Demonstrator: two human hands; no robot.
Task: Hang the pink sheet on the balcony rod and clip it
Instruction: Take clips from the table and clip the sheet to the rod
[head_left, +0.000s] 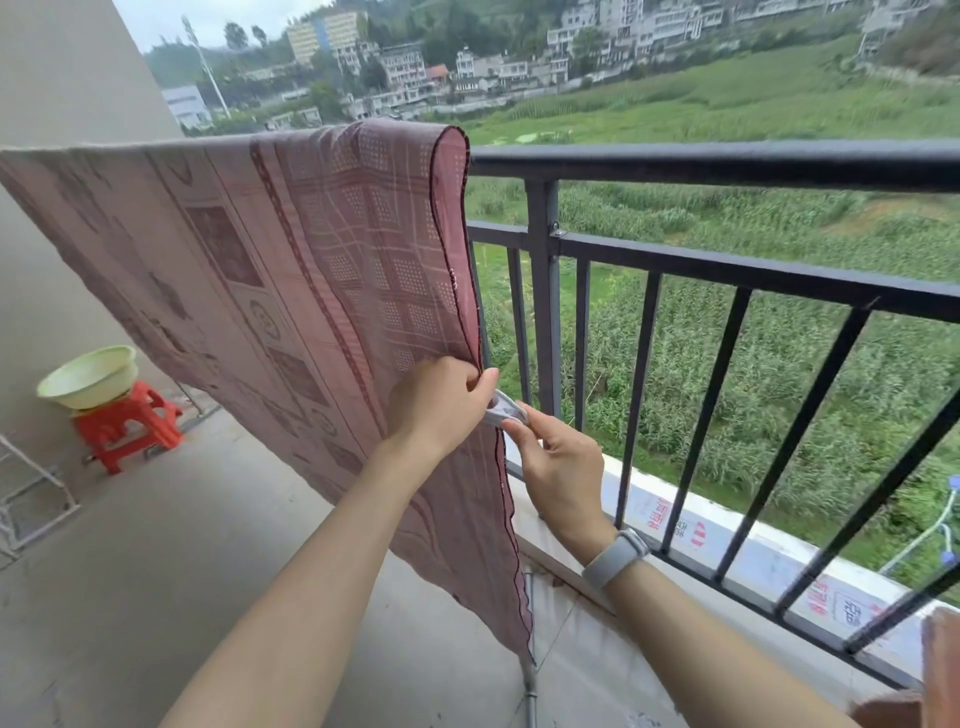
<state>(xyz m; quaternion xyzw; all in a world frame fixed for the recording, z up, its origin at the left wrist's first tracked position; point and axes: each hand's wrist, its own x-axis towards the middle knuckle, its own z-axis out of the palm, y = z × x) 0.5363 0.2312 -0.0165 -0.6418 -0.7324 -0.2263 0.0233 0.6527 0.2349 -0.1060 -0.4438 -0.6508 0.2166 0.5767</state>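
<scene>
Pink sheet (291, 270) draped over a rod hidden under its top fold, hanging down in front of the dark balcony railing (727, 163) and spread from the far left wall toward the middle. Right hem with dark red scalloped stitching, falling nearly straight down to a low corner near the floor. Left hand (439, 402) curled on that hem partway down, thumb and fingers pinching the fabric edge together. Right hand (558, 467) just beside it on the right, thumb and forefinger gripping a pale clip (506, 409) at its near end. Clip touching the pinched hem between the two hands; whether its mouth is already on the cloth, impossible to tell, with the left thumb covering that spot. Pale band (615, 558) around the right wrist. Far left, a pale green basin (88, 376) sitting on a red plastic stool (127, 423) against the wall. White wire frame (31, 499) at the left edge on the concrete floor. Beyond the railing, green fields and hillside buildings.
</scene>
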